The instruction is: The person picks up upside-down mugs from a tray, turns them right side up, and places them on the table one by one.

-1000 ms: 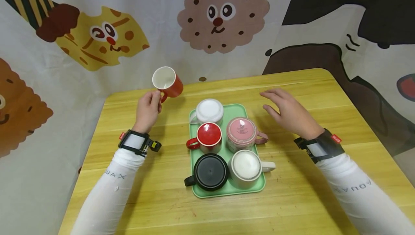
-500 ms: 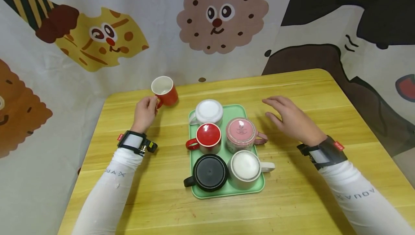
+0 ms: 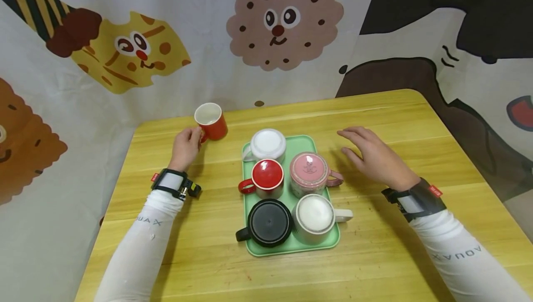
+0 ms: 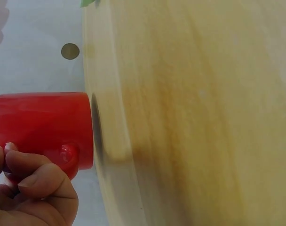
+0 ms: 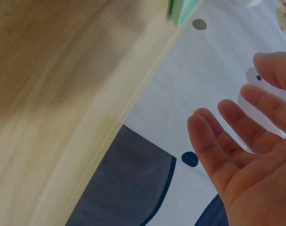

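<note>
At the back left of the table, my left hand (image 3: 186, 148) pinches the handle of a red mug (image 3: 215, 127) with a white inside. The mug stands upright, mouth up, its base at the tabletop; the left wrist view shows fingers curled at the handle of this mug (image 4: 44, 122). My right hand (image 3: 376, 156) hovers over the table to the right of the tray, fingers relaxed and nothing held. On the green tray (image 3: 306, 142) sit upside-down mugs: a white one (image 3: 268, 142), a red one (image 3: 268, 175), a pink one (image 3: 309, 170), a black one (image 3: 269, 223) and a cream one (image 3: 315, 214).
The wooden table (image 3: 208, 265) carries the tray at its middle. Handles of the tray's mugs stick out past its left and right rims. Behind the table hangs a cartoon-print cloth (image 3: 200, 6), close to its back edge.
My left hand has lowered the red mug from a tilted position above the table to upright at the tabletop, slightly nearer. My right hand has shifted slightly nearer and to the right.
</note>
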### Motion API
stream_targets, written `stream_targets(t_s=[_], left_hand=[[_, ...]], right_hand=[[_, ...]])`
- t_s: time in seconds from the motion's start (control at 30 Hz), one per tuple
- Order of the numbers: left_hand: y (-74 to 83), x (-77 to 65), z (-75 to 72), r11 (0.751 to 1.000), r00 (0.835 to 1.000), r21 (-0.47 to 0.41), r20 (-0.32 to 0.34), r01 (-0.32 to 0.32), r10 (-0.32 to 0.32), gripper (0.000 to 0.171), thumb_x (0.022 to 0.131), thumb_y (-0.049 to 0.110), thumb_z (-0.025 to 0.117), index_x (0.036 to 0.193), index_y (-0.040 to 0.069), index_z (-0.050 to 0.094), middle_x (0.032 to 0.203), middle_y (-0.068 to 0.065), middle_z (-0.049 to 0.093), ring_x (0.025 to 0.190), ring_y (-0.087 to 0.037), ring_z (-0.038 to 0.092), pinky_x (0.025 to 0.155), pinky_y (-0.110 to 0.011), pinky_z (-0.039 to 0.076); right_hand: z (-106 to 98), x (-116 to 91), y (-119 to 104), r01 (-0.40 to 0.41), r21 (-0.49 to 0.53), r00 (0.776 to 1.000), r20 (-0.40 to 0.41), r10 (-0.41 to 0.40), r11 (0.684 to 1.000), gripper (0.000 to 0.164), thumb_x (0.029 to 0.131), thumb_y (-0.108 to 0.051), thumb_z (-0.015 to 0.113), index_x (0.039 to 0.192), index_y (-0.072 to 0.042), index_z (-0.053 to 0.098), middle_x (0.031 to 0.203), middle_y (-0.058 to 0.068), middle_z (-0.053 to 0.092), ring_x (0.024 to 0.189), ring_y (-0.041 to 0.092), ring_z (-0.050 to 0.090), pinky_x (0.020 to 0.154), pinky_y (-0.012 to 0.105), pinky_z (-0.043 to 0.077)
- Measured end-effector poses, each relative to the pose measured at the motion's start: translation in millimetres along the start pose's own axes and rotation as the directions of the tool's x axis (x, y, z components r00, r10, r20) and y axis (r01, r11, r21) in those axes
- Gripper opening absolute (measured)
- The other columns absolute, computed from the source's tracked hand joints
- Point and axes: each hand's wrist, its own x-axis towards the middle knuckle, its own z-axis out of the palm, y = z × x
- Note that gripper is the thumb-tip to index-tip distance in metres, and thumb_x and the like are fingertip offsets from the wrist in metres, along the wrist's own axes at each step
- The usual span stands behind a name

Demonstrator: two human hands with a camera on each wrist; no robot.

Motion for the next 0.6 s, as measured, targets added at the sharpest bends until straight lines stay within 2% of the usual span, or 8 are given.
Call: stream_targets(t_s=[0.33, 0.6], left_hand=[[-2.7, 2.0, 0.8, 1.0, 1.0, 0.0, 0.008, 0.007, -0.007, 0.047, 0.115, 0.034, 0.048, 0.105, -0.01, 0.064, 0.083, -0.016, 0.058, 0.071, -0.022, 0.053, 0.06, -0.025, 0.042], [-5.4, 4.2, -0.1, 0.999, 0.999, 0.015, 0.026, 0.028, -0.029, 0.052, 0.115, 0.039, 0.044, 0.109, -0.009, 0.064, 0.091, -0.021, 0.06, 0.076, -0.023, 0.054, 0.064, -0.026, 0.044]], right_hand=[[0.9, -1.6, 1.2, 0.01, -0.001, 1.0, 0.002, -0.01, 1.0, 0.048, 0.103, -0.01, 0.071, 0.148, -0.001, 0.058, 0.145, 0.021, 0.056, 0.134, 0.042, 0.054, 0.109, 0.061, 0.045], [-0.2, -3.5, -0.3, 0.01, -0.003, 1.0, 0.002, -0.01, 1.0, 0.047, 0.103, -0.01, 0.071, 0.147, -0.002, 0.059, 0.144, 0.02, 0.057, 0.133, 0.042, 0.054, 0.108, 0.062, 0.046]])
